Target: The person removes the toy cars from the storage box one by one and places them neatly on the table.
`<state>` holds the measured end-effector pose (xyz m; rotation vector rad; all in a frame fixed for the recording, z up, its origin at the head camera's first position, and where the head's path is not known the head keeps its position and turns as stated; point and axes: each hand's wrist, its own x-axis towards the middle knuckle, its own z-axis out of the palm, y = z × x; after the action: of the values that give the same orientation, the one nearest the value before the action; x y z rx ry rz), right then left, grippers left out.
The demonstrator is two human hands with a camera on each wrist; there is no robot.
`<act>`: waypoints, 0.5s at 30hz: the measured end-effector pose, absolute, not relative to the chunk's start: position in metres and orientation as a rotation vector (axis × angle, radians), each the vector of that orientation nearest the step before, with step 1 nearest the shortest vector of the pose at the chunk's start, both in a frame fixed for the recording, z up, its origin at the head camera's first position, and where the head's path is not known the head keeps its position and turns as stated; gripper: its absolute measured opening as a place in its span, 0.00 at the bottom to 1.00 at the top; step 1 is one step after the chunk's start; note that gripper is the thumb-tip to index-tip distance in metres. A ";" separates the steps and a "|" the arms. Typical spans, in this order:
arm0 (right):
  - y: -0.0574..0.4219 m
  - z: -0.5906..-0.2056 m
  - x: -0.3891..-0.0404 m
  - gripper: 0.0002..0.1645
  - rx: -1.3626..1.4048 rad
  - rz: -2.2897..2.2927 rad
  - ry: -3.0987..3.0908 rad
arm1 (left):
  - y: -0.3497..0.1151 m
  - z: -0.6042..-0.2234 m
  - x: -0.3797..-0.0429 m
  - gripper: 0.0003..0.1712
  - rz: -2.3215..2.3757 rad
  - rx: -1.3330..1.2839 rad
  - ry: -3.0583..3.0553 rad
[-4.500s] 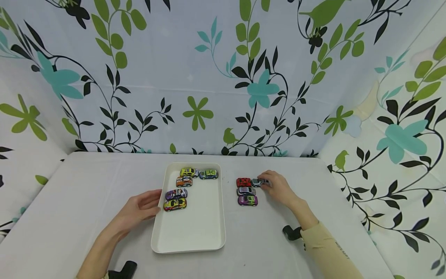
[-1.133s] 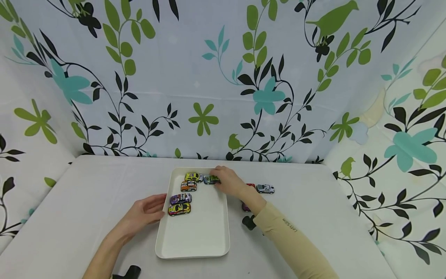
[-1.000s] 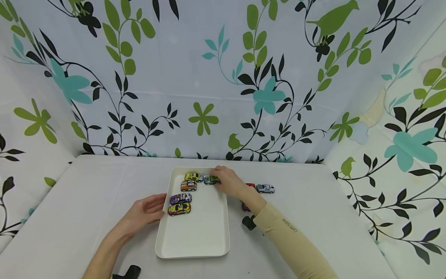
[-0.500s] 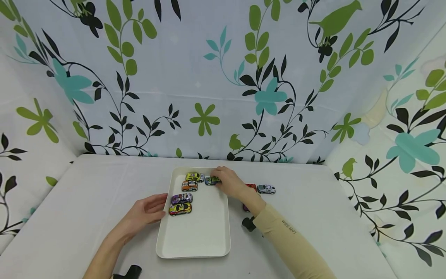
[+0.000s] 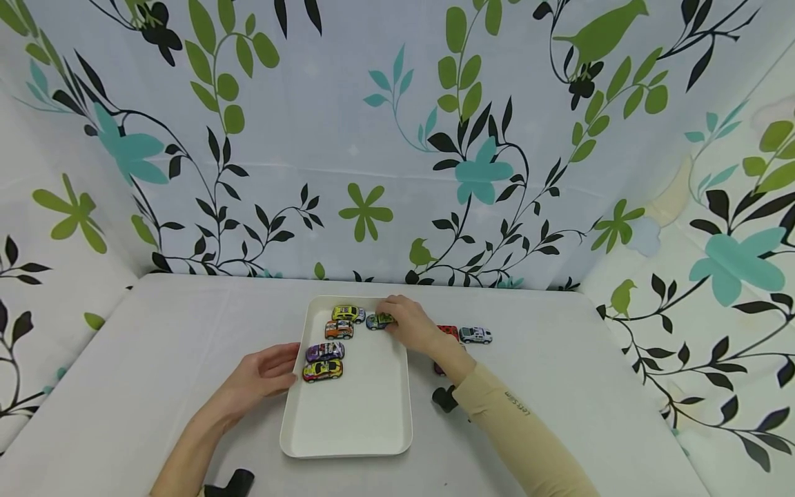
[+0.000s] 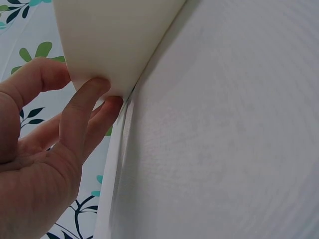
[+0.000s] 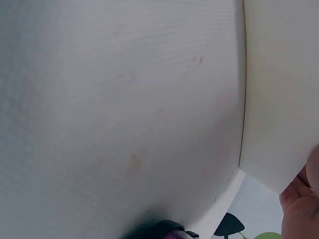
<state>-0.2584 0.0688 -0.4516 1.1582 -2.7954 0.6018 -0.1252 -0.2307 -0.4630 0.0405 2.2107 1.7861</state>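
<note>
A white rectangular tray (image 5: 348, 421) stands mid-table with several toy cars near its back and left side. My right hand (image 5: 406, 323) reaches over its back right corner and holds a green and blue toy car (image 5: 377, 321), partly hidden by the fingers. Beside that car are a yellow toy car (image 5: 348, 314) and an orange toy car (image 5: 338, 330). Farther forward lie a purple toy car (image 5: 325, 352) and a yellow and red toy car (image 5: 322, 371). Loosely extended, my left hand (image 5: 257, 378) touches the tray's left outer wall (image 6: 114, 40) with its fingertips.
Right of the tray, a silver toy car (image 5: 475, 335) sits beside a red toy car (image 5: 448, 331). My right forearm partly covers the other cars there. A dark, blurred car (image 7: 174, 234) shows at the right wrist view's bottom. Leaf-patterned cloth (image 5: 298, 152) surrounds the white table.
Since the oldest frame, my right hand has moved left from the silver toy car to the green and blue one in the tray. Over the last second both hands stay nearly still; the view shifts slightly.
</note>
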 end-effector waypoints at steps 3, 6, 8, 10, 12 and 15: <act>0.070 -0.450 -0.257 0.17 1.163 0.630 -2.789 | -0.230 -0.463 -0.126 0.38 1.789 0.043 2.209; 0.071 -0.448 -0.255 0.18 1.168 0.636 -2.797 | -0.230 -0.463 -0.126 0.39 1.790 0.041 2.208; 0.072 -0.446 -0.252 0.17 1.175 0.633 -2.792 | -0.230 -0.463 -0.126 0.39 1.791 0.039 2.205; 0.073 -0.444 -0.250 0.17 1.180 0.639 -2.792 | -0.230 -0.463 -0.126 0.39 1.792 0.035 2.202; 0.074 -0.442 -0.248 0.16 1.189 0.645 -2.786 | -0.230 -0.463 -0.126 0.39 1.793 0.034 2.201; 0.075 -0.439 -0.245 0.15 1.201 0.648 -2.785 | -0.230 -0.463 -0.126 0.39 1.792 0.031 2.202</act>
<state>-0.2445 0.0751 -0.4394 1.2014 -2.7850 0.6485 -0.1258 -0.2300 -0.4631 0.0311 2.2018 1.7925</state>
